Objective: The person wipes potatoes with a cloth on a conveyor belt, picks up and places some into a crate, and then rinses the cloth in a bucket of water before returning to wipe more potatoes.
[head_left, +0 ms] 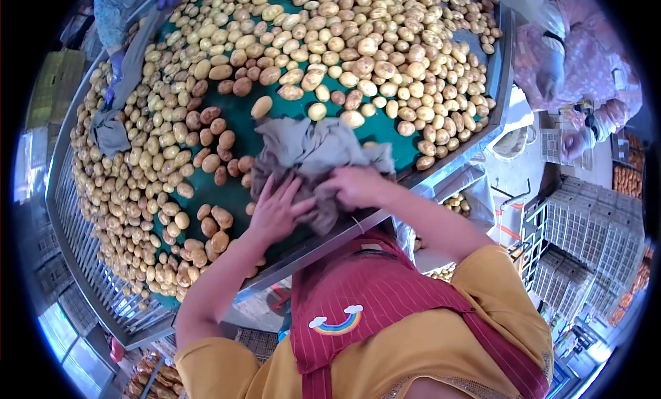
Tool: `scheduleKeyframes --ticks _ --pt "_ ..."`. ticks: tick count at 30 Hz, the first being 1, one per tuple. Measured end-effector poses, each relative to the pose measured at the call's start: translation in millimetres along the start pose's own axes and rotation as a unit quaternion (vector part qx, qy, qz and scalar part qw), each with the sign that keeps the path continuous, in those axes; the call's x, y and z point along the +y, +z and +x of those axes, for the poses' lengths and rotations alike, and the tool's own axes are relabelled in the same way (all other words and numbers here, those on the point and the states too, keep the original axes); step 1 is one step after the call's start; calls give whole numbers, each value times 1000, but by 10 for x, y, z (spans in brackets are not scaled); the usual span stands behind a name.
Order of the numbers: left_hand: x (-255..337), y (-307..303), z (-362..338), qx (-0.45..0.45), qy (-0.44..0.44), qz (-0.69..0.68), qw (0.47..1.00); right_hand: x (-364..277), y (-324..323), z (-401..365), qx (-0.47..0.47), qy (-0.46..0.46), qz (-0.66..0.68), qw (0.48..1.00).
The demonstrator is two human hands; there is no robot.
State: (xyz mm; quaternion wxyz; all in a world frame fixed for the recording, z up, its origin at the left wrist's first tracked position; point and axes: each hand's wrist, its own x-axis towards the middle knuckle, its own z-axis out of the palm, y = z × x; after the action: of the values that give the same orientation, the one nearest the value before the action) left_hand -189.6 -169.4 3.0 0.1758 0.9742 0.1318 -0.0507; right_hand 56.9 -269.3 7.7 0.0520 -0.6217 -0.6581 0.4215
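A crumpled grey cloth point(313, 148) lies at the near edge of the green sorting table point(375, 127), in front of my body. My left hand point(277, 210) rests on the cloth's left side, palm down with its fingers spread. On the right side, my right hand point(354, 187) has its fingers curled into the cloth, pinching a fold. The cloth hides part of the table under it. Potatoes point(224, 141) lie just left of the cloth, and more potatoes point(317, 111) lie beyond it.
Potatoes cover much of the table, bounded by a metal rim point(454, 168). A co-worker's gloved hand point(116, 72) is at the far left near another grey cloth point(110, 134). Another person point(578, 61) stands at the right. Stacked crates point(585, 223) stand on the floor at right.
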Motion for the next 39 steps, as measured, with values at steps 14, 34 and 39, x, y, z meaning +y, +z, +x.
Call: scheduleKeyframes --ticks 14,34,39 --pt "-237 -750 -1102 254 -262 -673 644 795 -944 -555 377 98 31 921" --pt "-2 -744 584 262 -172 -235 920 900 -849 18 170 232 -159 944" --pt "-36 -554 1932 185 -144 -177 956 991 -673 -145 351 145 272 884"
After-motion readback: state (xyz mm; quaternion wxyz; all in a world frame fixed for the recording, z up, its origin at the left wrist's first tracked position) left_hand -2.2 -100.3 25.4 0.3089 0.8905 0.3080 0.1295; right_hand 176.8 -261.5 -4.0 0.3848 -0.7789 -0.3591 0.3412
